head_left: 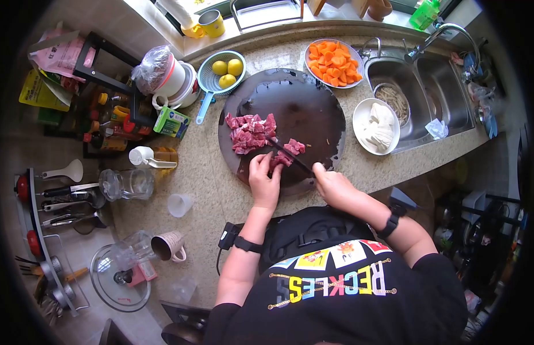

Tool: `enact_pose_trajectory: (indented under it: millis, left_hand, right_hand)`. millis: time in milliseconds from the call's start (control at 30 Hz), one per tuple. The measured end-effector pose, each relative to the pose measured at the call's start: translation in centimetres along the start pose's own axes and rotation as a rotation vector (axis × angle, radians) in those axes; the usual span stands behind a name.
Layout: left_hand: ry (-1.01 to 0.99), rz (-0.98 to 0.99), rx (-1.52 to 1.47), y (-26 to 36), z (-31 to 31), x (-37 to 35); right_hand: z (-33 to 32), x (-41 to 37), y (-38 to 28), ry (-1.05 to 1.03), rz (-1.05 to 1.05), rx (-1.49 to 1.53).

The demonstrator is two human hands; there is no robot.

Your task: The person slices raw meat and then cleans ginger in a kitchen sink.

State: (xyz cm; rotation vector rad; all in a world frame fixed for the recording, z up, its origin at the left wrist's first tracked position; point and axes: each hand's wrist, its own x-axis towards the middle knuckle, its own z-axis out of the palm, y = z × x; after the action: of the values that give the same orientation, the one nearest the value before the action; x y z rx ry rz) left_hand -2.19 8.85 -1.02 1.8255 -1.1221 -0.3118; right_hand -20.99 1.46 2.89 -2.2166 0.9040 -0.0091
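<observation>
On the round dark cutting board [313, 109] lies a heap of raw red meat pieces [250, 133], with a smaller bit of meat [294, 147] to its right. My right hand [332, 185] grips a knife [293, 156] by the handle; its dark blade slants up and left across the board beside the meat. The fingers of my left hand [264, 177] are bent and press on a piece of meat [280, 160] at the near side of the blade. Part of that piece is hidden by the fingers and the knife.
Sliced carrots fill a plate [308, 65] behind the board. A white bowl [359, 123] of white pieces stands right, beside the double sink [419, 86]. A blue strainer [205, 75] holds yellow-green fruit. Left are a clear cup [179, 205], a mug [174, 246] and bottles.
</observation>
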Motion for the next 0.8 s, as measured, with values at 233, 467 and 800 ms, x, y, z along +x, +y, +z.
enact_pose_trajectory:
  millis: [233,467,800]
  left_hand:
    - [-0.172,0.033,0.108,0.9,1.3,1.3]
    - [-0.091,-0.047,-0.065,1.1,2.7,2.3]
    - [0.111,0.179,0.315,-2.3,-1.1,6.3]
  right_hand:
    - [-1.8,-2.9,3.2,0.038,0.182,-0.014]
    - [-0.3,-0.7,1.9,-0.072,0.028,0.216]
    - [-0.9,4.4,-2.9,0.027,0.018,0.193]
